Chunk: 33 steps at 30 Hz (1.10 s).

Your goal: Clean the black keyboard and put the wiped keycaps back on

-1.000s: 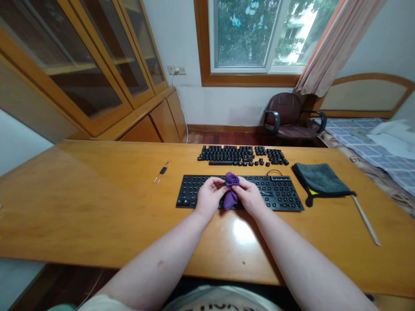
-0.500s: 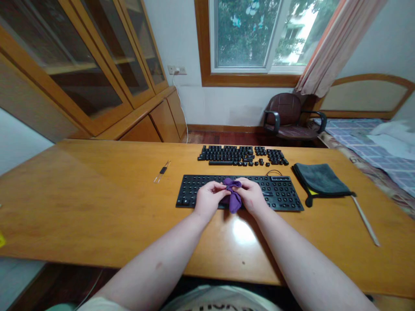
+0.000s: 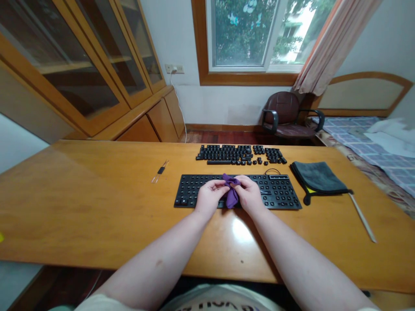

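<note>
Both hands, left point(image 3: 206, 199) and right point(image 3: 252, 198), pinch purple cloth point(image 3: 232, 199) between them, over the middle of the keyboard point(image 3: 282, 196); can't tell if cloth touches it. Keyboard sits well in from the desk's point(image 3: 97, 211) near edge. Keycaps point(image 3: 223, 153) sit near the far edge; wire tool point(image 3: 161, 170) to the left, grey cloth point(image 3: 320, 177) just right. Desk surface runs wide to the left. Glass-front cabinet point(image 3: 84, 86) shows shelves; contents too dark to read.
</note>
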Each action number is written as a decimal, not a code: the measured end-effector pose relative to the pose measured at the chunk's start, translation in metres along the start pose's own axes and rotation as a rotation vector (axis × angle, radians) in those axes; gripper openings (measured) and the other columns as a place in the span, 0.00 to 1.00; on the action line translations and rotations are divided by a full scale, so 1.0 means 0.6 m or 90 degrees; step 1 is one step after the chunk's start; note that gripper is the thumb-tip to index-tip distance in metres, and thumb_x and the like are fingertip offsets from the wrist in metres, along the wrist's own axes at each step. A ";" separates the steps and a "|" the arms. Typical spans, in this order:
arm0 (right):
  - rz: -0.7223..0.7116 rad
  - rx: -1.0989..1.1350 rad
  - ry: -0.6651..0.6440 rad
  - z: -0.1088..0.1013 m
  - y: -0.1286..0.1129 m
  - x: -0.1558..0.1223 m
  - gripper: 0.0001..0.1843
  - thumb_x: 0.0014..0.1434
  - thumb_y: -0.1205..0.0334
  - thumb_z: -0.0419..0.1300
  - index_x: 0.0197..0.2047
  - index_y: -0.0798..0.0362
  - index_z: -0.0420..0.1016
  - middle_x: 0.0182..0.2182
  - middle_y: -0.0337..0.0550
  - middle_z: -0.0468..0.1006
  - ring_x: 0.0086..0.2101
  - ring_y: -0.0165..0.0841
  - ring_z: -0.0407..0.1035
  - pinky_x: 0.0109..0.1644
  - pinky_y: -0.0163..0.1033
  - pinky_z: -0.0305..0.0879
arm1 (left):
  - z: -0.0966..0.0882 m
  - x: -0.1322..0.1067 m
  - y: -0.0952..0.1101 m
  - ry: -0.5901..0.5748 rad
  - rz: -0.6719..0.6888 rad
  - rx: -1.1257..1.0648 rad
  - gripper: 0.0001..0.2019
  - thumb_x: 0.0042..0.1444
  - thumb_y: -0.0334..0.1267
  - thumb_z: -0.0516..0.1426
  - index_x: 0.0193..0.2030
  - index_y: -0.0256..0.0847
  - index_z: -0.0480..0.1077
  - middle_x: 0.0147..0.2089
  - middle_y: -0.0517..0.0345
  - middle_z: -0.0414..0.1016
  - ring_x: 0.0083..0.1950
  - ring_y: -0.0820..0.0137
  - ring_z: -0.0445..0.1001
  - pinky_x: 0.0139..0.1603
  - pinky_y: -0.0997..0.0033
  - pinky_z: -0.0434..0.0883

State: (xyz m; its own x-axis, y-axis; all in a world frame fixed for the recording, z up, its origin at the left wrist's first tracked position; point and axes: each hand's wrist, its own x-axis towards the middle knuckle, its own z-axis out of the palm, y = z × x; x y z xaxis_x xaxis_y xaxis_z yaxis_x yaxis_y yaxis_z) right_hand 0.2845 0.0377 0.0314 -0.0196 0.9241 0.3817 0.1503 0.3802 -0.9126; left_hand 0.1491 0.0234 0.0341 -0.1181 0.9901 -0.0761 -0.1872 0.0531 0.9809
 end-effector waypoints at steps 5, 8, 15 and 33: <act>0.120 0.115 -0.038 0.003 0.002 -0.004 0.10 0.53 0.57 0.59 0.31 0.53 0.77 0.30 0.41 0.77 0.32 0.33 0.69 0.40 0.38 0.64 | 0.003 -0.004 0.010 -0.034 0.015 -0.054 0.15 0.35 0.32 0.66 0.31 0.36 0.69 0.30 0.61 0.74 0.33 0.75 0.72 0.40 0.72 0.71; 0.173 0.172 -0.015 0.003 0.007 -0.006 0.13 0.51 0.53 0.60 0.34 0.53 0.78 0.31 0.41 0.78 0.32 0.34 0.70 0.40 0.39 0.65 | 0.001 -0.004 0.011 -0.047 0.017 -0.057 0.13 0.39 0.34 0.65 0.34 0.36 0.71 0.31 0.59 0.75 0.34 0.74 0.72 0.41 0.71 0.70; 0.146 0.154 0.003 0.004 0.007 -0.007 0.13 0.52 0.53 0.60 0.35 0.53 0.77 0.31 0.42 0.78 0.33 0.35 0.70 0.41 0.40 0.66 | -0.002 -0.007 0.008 -0.086 0.002 -0.091 0.14 0.46 0.36 0.61 0.42 0.37 0.74 0.42 0.53 0.77 0.40 0.71 0.74 0.45 0.69 0.70; 0.045 -0.006 0.157 -0.009 -0.008 -0.010 0.12 0.56 0.53 0.56 0.32 0.52 0.75 0.28 0.43 0.77 0.32 0.35 0.71 0.40 0.41 0.65 | -0.126 -0.041 0.093 0.013 -0.099 -0.314 0.07 0.51 0.29 0.58 0.38 0.42 0.71 0.39 0.59 0.76 0.43 0.76 0.75 0.51 0.72 0.72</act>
State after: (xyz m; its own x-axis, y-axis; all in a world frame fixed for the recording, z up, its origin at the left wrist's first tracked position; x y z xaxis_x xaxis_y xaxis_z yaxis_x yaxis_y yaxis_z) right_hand 0.2895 0.0302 0.0340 0.2326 0.9104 0.3420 0.1523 0.3132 -0.9374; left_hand 0.0677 -0.0078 0.0773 -0.0705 0.9724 -0.2224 -0.6405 0.1268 0.7574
